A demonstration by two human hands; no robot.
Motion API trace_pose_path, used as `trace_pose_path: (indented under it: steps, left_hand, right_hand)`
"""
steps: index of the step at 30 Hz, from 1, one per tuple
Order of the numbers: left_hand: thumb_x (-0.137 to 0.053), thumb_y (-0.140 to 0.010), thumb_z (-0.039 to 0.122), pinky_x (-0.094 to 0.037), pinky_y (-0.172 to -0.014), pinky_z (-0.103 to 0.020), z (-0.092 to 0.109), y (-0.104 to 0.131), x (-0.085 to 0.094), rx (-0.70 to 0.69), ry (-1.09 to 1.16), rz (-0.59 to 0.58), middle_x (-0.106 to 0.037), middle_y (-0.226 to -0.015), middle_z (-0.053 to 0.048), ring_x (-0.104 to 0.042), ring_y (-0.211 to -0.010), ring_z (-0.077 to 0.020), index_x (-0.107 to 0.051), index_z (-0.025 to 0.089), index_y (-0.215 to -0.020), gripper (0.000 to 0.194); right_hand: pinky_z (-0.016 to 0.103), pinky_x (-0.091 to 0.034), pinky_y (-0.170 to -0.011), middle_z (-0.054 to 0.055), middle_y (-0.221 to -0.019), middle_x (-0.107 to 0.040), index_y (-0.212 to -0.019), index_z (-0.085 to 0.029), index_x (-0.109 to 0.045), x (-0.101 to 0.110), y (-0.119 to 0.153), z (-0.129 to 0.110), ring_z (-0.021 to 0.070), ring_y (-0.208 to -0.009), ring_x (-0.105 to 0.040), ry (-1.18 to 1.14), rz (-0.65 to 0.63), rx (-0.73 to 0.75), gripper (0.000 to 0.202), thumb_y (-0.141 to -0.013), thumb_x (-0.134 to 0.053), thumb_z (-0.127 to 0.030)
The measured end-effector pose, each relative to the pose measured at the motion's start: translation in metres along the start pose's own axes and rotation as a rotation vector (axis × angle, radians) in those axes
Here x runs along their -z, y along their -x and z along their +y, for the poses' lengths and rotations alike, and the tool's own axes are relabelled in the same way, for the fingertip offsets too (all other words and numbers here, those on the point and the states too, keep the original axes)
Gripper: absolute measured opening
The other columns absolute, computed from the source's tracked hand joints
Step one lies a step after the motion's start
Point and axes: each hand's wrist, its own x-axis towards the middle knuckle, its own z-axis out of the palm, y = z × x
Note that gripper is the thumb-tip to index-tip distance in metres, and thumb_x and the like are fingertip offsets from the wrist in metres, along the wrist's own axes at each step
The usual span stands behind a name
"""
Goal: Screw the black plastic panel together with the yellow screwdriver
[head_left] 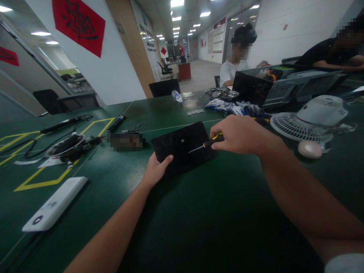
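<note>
A flat black rectangular panel (182, 146) lies tilted over the green table, a small round light spot showing near its middle. My left hand (156, 167) grips its lower left edge, thumb on top and fingers hidden beneath. In my right hand (241, 134) is a screwdriver (209, 142) with a black and yellow handle, pinched between thumb and fingers. Its thin metal shaft points left and down over the panel's right half. Whether the tip touches the surface I cannot tell.
Left are a white oblong device (55, 204), a cable-wound ring (66, 146) and yellow tape outlines. A white fan part (321, 110) and a pale rounded piece (309, 149) lie right. Behind are cloth (233, 106), a plastic bottle (176, 96), an opened computer case (295, 87) and two people.
</note>
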Motion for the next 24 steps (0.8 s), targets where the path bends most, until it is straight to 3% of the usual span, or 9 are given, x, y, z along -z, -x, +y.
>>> trace_pose_path:
  steps: [15,24]
  left_hand:
    - [-0.081,-0.078,0.046,-0.057,-0.106,-0.057,0.003,0.002,-0.001,0.000,0.014,0.013,-0.078,-0.125,-0.015,-0.073,-0.120,-0.0369,-0.067,0.017,-0.122,0.054]
    - [-0.080,-0.080,0.044,-0.056,-0.109,-0.057,-0.001,0.000,-0.001,-0.019,0.013,0.010,-0.078,-0.126,-0.015,-0.074,-0.120,-0.0360,-0.067,0.017,-0.123,0.053]
  right_hand:
    - [0.040,-0.046,-0.076,0.008,-0.102,-0.080,-0.107,-0.025,-0.082,0.000,-0.002,0.007,0.0314,-0.097,-0.072,-0.016,-0.194,0.037,0.032,-0.088,-0.066,-0.045]
    - [0.040,-0.048,-0.077,0.007,-0.104,-0.080,-0.107,-0.026,-0.083,0.004,0.000,0.011,0.0295,-0.095,-0.072,-0.038,-0.230,0.053,0.031,-0.087,-0.068,-0.045]
